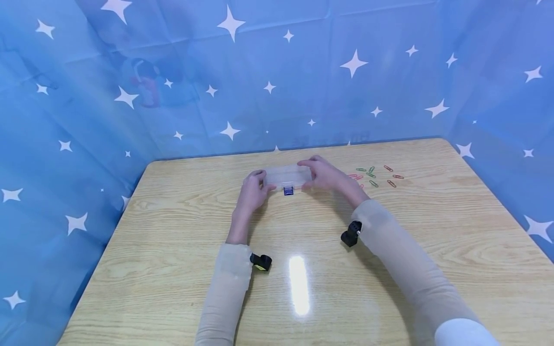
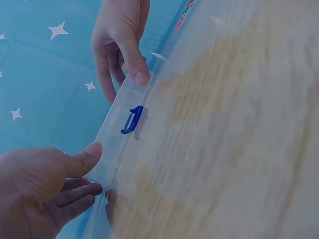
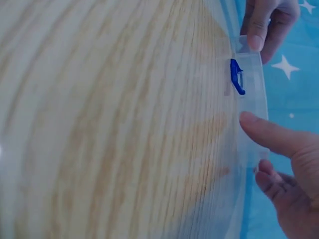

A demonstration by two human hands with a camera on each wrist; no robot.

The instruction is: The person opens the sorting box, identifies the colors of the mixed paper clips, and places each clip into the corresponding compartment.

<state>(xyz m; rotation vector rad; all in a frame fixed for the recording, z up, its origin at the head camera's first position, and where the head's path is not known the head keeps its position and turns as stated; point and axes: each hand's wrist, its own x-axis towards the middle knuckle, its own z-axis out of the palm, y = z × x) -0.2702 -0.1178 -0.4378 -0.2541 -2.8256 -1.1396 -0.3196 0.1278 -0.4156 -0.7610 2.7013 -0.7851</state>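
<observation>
A clear plastic box (image 1: 287,176) with a blue latch (image 1: 288,191) on its near side sits at the back of the wooden table. The latch sticks outward from the box wall in both wrist views. My left hand (image 1: 253,191) grips the left end, its thumb on the near side. At the opposite end, my right hand (image 1: 322,174) holds the box between thumb and fingers, the thumb on the near side and the fingers at the far edge. In the right wrist view the blue latch (image 3: 237,77) lies between the two thumbs.
To the right of the box lie several paper clips: pink ones (image 1: 354,176), green ones (image 1: 371,175) and red ones (image 1: 391,183). A blue curtain (image 1: 303,72) with white stars hangs behind the table (image 1: 164,240). Each sleeve carries a small black wrist camera (image 1: 261,262).
</observation>
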